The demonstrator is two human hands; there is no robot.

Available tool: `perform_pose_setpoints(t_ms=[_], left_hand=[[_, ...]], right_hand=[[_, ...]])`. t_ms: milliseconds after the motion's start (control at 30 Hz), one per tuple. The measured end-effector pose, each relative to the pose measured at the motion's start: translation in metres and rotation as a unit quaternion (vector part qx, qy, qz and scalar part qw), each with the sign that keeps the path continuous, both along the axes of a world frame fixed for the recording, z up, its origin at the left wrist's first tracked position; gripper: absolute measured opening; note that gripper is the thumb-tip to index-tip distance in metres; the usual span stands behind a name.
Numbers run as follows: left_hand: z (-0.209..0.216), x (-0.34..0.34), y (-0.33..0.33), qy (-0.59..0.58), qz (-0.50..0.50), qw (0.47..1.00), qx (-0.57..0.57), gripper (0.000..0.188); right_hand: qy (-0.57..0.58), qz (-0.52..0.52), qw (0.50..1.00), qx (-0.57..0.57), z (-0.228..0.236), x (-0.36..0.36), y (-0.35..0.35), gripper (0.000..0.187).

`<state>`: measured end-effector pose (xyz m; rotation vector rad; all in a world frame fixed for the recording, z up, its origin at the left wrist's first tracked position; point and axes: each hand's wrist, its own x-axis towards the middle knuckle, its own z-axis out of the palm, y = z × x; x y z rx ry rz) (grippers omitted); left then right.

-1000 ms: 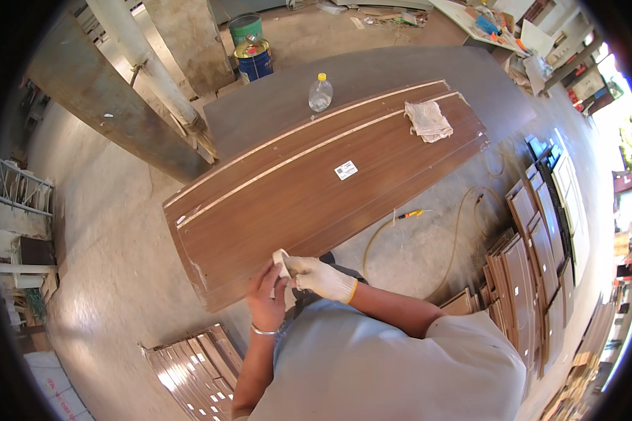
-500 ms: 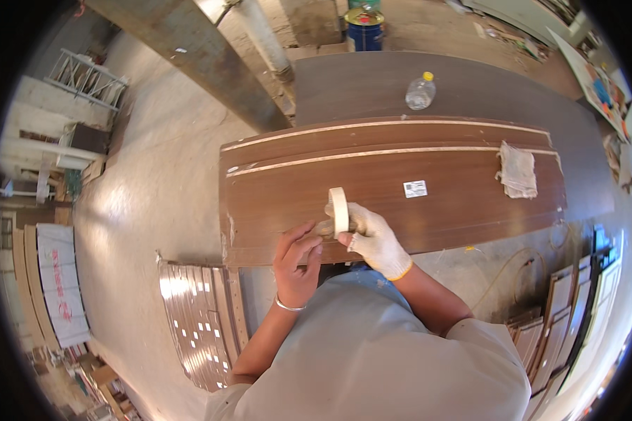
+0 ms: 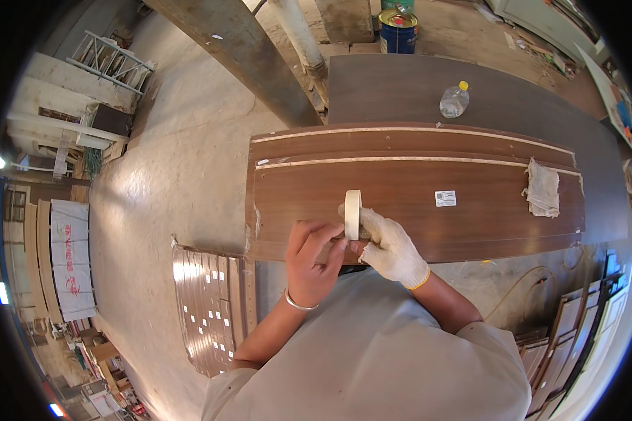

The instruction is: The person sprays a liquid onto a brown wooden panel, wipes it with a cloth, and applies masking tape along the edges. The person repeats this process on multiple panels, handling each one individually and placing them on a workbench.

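A cream roll of masking tape (image 3: 352, 214) stands edge-on above the near side of a brown panel (image 3: 372, 189). My right hand (image 3: 392, 251), in a whitish knitted glove with a yellow cuff edge, grips the roll from the right, its fingertips partly hidden behind it. My bare left hand (image 3: 313, 263), with a silver bangle at the wrist, has its thumb and fingertips drawn together at the roll's lower left edge. Whether a loose tape end lies between them is too small to see.
On the panel are a white label (image 3: 445, 198) and a crumpled pale cloth (image 3: 543, 188). A clear bottle with a yellow cap (image 3: 455, 100) stands on the dark board (image 3: 393, 84) beyond. A steel column (image 3: 246, 63) rises at the far left; stacked brown panels (image 3: 207, 302) lie at lower left.
My left fingers have come closer to the tape roll and now meet its lower edge. My right hand still holds the roll. The whole view has shifted slightly.
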<state>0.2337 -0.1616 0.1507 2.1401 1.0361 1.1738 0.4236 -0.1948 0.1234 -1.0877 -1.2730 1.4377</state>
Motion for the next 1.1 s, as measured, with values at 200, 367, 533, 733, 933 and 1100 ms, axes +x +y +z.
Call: perform_pose_setpoints(t_ms=[200,367,533,733,933,1100], left_hand=[[0.0,-0.003,0.014,-0.007,-0.01,0.998,-0.055,0.033],[0.001,-0.013,0.022,0.086,-0.021,0.996,0.002,0.035],[-0.007,-0.023,0.019,0.104,0.011,0.994,0.024,0.033],[-0.025,-0.036,0.012,0.099,0.044,0.993,0.04,0.026],[-0.047,-0.035,0.004,0.088,0.053,0.995,0.017,0.021],[-0.054,-0.025,0.001,0.08,0.058,0.995,-0.018,0.026]], right_hand=[[-0.009,-0.044,0.998,0.033,0.003,-0.013,0.008,0.051],[-0.104,-0.064,0.992,0.04,-0.007,-0.024,0.009,0.052],[-0.2,-0.024,0.978,0.057,-0.014,-0.032,0.014,0.046],[-0.206,-0.004,0.975,0.083,-0.021,-0.043,0.017,0.041],[-0.229,0.016,0.973,0.038,-0.027,-0.045,0.01,0.032],[-0.202,0.013,0.979,0.005,-0.03,-0.042,0.01,0.037]])
